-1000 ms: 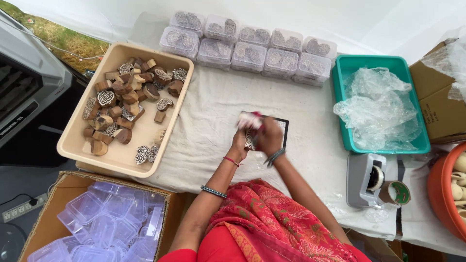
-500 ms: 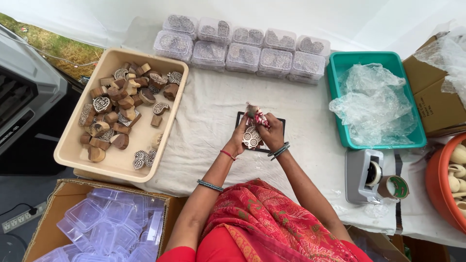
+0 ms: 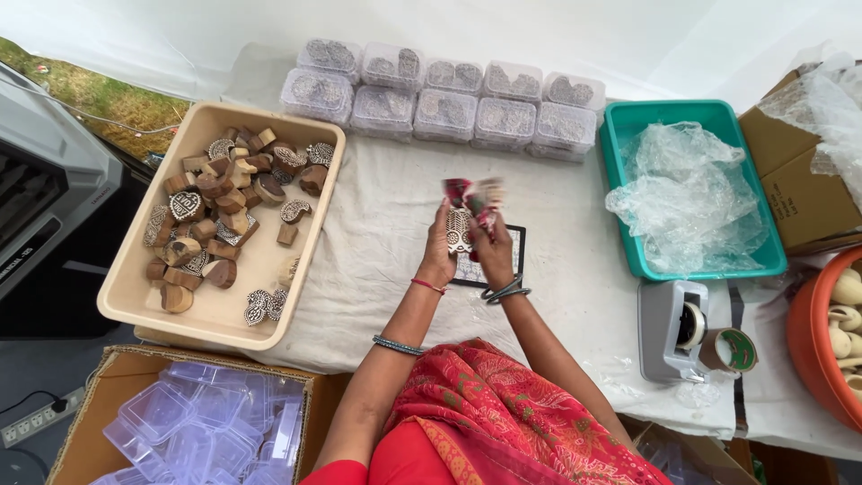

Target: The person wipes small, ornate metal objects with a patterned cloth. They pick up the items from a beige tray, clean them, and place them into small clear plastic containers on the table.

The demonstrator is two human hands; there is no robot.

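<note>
Carved wooden stamp block (image 3: 459, 229), rigid, likely light: left hand (image 3: 440, 256) and right hand (image 3: 494, 251) are both gripping its plain edges above the black-framed pad (image 3: 514, 260) on the white cloth (image 3: 377, 242)

We see a table under a white cloth (image 3: 377, 233) in soft, even daylight. Behind the table hangs a plain white sheet (image 3: 503, 31). To the left of the table stands a grey machine (image 3: 45, 189), with a strip of grass (image 3: 99, 103) beyond it and a power strip (image 3: 36, 418) on the dark floor below.
</note>
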